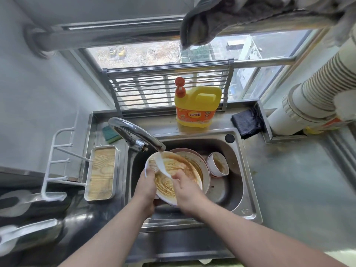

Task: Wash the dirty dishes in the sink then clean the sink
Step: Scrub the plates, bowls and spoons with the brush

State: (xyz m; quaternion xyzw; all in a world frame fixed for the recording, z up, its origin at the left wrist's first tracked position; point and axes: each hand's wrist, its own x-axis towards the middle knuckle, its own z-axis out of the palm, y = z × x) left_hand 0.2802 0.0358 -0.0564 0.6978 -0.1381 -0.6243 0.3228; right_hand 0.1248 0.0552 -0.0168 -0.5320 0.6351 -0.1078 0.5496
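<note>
Two plates [204,166] sit half-hidden behind held plate [169,182] (L hand [146,185] grip partly unseen).

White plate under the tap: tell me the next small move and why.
Probably rub the right hand across the round white plate under the chrome tap, since brown sauce coats it, water is running, and the left hand holds its rim.

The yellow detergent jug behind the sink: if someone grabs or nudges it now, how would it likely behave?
The yellow detergent jug looks opaque, so its fill and weight cannot be judged. Its molded handle should give a firm grip. The wide base on the steel ledge suggests it slides rather than tips.
</note>
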